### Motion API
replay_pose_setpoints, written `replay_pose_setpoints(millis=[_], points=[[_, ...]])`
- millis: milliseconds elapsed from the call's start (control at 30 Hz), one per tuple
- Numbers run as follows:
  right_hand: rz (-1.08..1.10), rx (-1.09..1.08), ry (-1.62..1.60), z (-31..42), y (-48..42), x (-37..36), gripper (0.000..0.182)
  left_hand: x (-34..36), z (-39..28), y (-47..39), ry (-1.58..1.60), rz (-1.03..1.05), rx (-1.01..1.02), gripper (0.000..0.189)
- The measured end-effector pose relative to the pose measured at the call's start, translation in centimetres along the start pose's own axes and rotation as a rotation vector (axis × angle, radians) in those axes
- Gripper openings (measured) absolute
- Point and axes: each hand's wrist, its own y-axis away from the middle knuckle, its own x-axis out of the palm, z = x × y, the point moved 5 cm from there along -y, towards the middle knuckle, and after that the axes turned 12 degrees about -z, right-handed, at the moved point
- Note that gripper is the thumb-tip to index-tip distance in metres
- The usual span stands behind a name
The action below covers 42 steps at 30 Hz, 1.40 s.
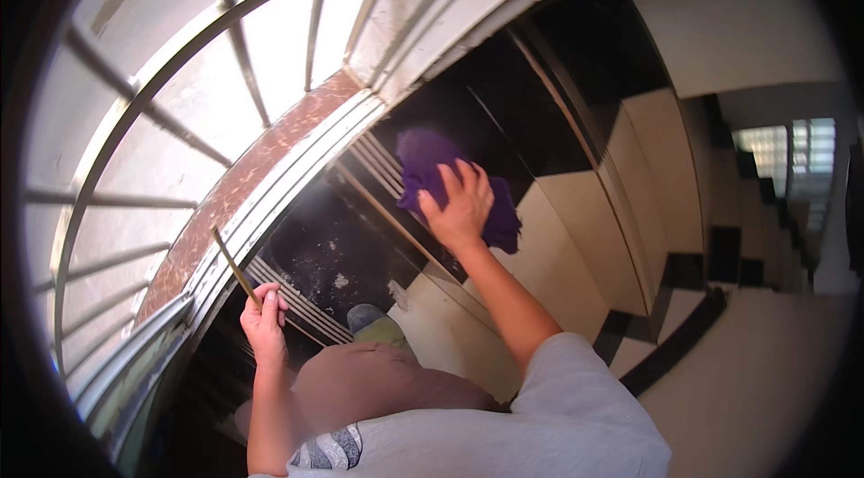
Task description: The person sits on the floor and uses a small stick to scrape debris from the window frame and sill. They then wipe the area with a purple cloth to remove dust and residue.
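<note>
My left hand is closed around a thin wooden stick, whose far end points up toward the window sill. Under my right hand lies a purple cloth, bunched between my fingers and palm, with frayed edges hanging toward the right. The cloth is over the black and cream tiled surface of the stairs beside the window; whether it presses on the tile I cannot tell.
Metal bars curve outside the window above a reddish marble sill. A sliding window frame stands at the lower left. White specks mark a black stair tile near my shoe. More stairs descend at the far right.
</note>
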Motion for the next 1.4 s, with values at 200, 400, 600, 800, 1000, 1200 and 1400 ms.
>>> replay_pose_setpoints(millis=[200,400,600,800,1000,1200,1400], points=[[-0.047,0.093,0.017,-0.7,-1.1,0.1,0.039,1.1,-2.4,2.4,-0.141,0.18,-0.087,0.014],[-0.038,0.294,0.013,0.5,-0.6,-0.1,0.037,0.7,-3.2,6.7,-0.321,0.275,-0.178,0.013],[-0.354,0.557,-0.448,-1.7,2.1,-5.1,0.036,0.9,-1.8,10.1,-0.49,0.33,-0.207,0.011],[-0.576,1.274,-0.563,-15.9,11.6,-18.9,0.039,0.3,-0.7,10.0,-0.599,0.378,-0.12,0.011],[-0.686,1.498,-0.309,-33.4,29.3,-29.6,0.047,0.5,1.6,9.6,-0.728,0.423,-0.208,0.01],[-0.238,1.707,0.325,-36.3,30.3,-26.2,0.069,-0.1,3.8,10.1,-0.771,0.469,-0.188,0.009],[0.009,1.291,0.614,-32.7,20.6,-17.9,0.068,2.1,2.2,13.1,-0.608,0.299,-0.493,0.009]])
